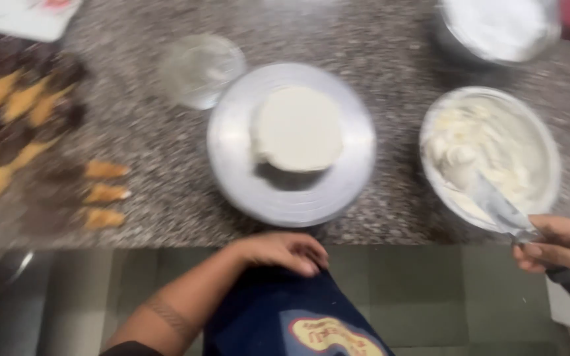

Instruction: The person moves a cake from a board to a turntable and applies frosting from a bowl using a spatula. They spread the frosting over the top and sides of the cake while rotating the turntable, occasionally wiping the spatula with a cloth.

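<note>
A small round cake (298, 128) coated in white cream stands on a round silver turntable (232, 171) at the middle of the granite counter. My right hand (559, 247) grips the handle of a metal spatula (496, 206) whose blade dips into a steel bowl of white cream (489, 155) to the right of the cake. My left hand (282, 252) rests at the counter's front edge just below the turntable, fingers loosely curled, with nothing in it.
Chocolate-dipped cones (18, 125) lie at the left, three more (103, 193) beside them. A clear glass bowl (199, 69) sits behind the turntable's left side. Another steel bowl (499, 26) with white contents is at the back right. A dark blue apron (285, 316) shows below.
</note>
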